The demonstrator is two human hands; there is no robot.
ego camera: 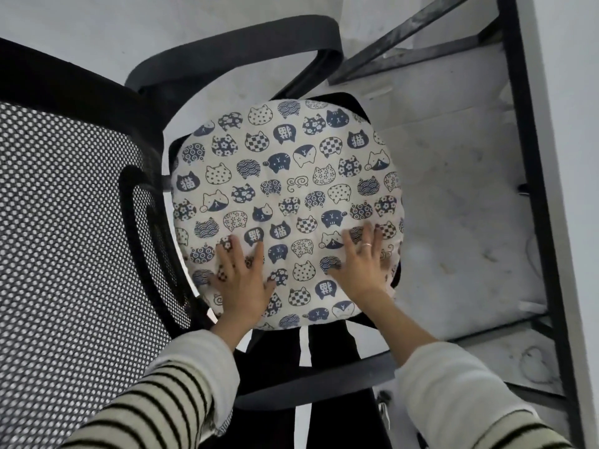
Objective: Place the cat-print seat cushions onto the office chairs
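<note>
Both hands are laid flat on the cushion, fingers spread and straight, so nothing is actually gripped, just pressed or patted. The left hand (241, 280) is planted on the near-left part of the cat-print cushion (285, 202), close to where the mesh backrest (64, 222) curves round. The right hand (364, 257) is set on the near-right part, with its outer fingers almost at the cushion's right edge. A ring can be seen on one finger of that hand. Striped sleeves (181, 393) are worn on both arms.

The cushion is round, so no real long axis can be picked out. It is already lying on the seat of the office chair (327, 98), and most of it stretches away from the hands toward the far side. Slivers of black seat are left showing at the far-right corner and under the near-right edge, so the cushion looks roughly centred, maybe pushed a touch left toward the backrest.

Neither hand is clearly nearer to the cushion's middle; both are kept at the near rim, about level with each other. Any last nudge would probably be made by sliding with flat palms, to the far side or the right. This chair seems pretty much done.

An armrest (233, 50) arcs across the far side, and a dark metal frame (525, 157) with a pale floor (453, 189) beneath is seen to the right.
</note>
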